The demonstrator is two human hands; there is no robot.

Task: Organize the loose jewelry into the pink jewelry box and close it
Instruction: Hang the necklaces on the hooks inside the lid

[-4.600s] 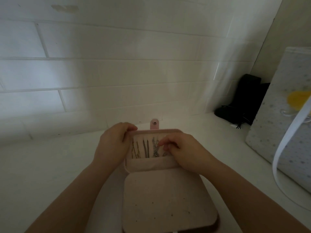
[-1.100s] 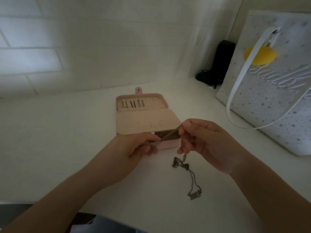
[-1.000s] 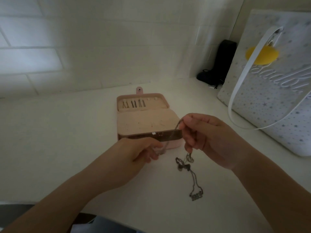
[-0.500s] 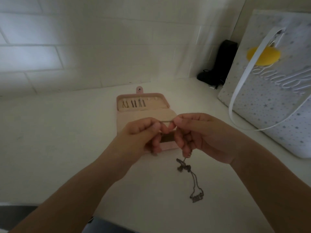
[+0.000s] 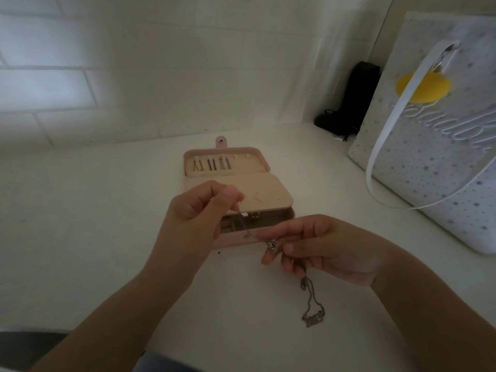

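Left hand (image 5: 197, 210): thumb and forefinger pinched shut on one end of a thin silver chain necklace (image 5: 308, 296), raised over the open pink fabric jewelry box (image 5: 264, 232). Right hand (image 5: 327, 247): fingers (image 5: 271, 260) curled closed around the chain's middle, a small knotted clump showing at the fingertips. Remainder of the chain trails down to the white desk (image 5: 94, 224), nameplate pendant lying flat near the right wrist. Box sits open on the desk just behind both hands; lid holds a row of hung pieces. White star-print tote bag (image 5: 434, 162) stands at right.
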